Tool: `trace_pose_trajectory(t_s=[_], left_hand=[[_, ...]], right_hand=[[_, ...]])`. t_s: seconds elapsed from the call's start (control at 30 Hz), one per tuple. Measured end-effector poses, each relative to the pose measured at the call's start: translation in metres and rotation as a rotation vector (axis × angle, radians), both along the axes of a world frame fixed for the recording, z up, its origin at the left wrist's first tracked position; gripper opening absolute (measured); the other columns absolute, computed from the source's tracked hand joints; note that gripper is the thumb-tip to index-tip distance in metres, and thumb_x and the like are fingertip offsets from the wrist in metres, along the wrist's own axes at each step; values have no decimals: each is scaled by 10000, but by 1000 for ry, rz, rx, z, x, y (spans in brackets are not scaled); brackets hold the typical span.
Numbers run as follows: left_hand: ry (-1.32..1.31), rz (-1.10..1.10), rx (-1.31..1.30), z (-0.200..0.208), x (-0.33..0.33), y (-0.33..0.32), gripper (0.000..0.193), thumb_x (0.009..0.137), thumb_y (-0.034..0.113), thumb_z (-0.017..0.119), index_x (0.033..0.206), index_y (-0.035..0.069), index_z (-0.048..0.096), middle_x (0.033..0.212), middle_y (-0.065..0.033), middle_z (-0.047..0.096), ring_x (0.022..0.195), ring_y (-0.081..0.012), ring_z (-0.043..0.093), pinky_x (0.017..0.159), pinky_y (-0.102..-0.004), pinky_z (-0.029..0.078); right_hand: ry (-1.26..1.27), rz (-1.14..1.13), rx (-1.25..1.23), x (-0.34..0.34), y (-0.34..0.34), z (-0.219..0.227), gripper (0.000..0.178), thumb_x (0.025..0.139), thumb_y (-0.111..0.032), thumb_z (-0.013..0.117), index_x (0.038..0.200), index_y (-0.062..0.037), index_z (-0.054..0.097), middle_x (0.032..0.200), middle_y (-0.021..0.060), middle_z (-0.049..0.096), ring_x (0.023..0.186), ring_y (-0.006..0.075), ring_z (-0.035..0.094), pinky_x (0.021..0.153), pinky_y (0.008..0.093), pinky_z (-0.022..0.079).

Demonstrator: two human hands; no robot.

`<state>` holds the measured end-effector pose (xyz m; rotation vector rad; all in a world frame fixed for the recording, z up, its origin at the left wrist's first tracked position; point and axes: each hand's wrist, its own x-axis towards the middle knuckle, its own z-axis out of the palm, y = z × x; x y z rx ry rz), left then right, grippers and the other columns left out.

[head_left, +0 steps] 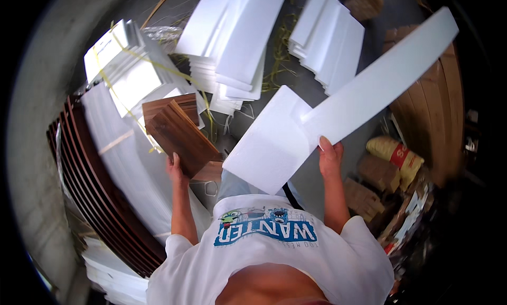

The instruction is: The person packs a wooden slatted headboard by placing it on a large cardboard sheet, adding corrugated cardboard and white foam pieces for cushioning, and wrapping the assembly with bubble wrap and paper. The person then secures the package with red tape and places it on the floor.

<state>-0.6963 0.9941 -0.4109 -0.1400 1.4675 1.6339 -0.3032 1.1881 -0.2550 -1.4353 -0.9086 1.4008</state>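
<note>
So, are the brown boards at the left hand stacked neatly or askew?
Askew: the brown boards overlap, but the top one is turned against those beneath, leaving corners out of line.

There are two held white panels (272,144), one yellow sack (381,147), and brown boards (182,137) overlapping past counting.

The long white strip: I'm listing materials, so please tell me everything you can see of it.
The long white strip is flat, thin and plain, smooth and foam-like in look. It slants up to the right, its far end showing in front of brown cardboard. Its lower end meets a broader white sheet; whether they are joined is unclear. The right hand grips near that meeting.
</note>
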Motion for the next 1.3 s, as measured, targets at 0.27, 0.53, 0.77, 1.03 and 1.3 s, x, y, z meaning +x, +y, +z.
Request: trace_pose_trajectory(t_s=[0.27,0.53,0.77,1.03,1.3], left_hand=[[358,-1214,247,165,187,93,241,1026,245,470,954,30,550,806,49,499,743,-51,400,649,-219,357],[107,-1799,600,185,417,-47,571,968,285,564,1425,-4,380,1269,-124,554,1105,-204,553,951,-326,438],[158,-2483,970,318,643,-219,421,853,151,681,1199,-25,517,1088,-120,633,969,-181,592,870,-324,469],[199,-1529,2985,359,803,-498,597,683,172,783,1224,68,551,900,-88,652,835,-286,616,676,-386,517],[-55,-3644,1637,317,850,-669,426,852,281,718,1144,-17,629,1014,-81,677,891,-140,622,776,-301,502]], right_hand=[[10,-194,12,106,-131,107,437,797,-171,754,1174,10,626,1087,90,668,978,156,622,851,292,500],[-110,-674,138,272,-401,168,498,773,-146,778,1221,-3,614,1083,88,682,982,135,626,883,287,494],[-191,-1573,407,297,-712,189,450,762,-187,779,1140,7,631,1026,54,667,904,127,608,810,276,491],[-726,-2624,-68,112,-880,195,449,842,-221,727,1175,27,555,997,69,634,903,119,589,735,271,513],[-533,-2950,3,34,-820,145,354,894,-203,677,1117,45,560,963,114,648,703,195,650,659,320,547]])
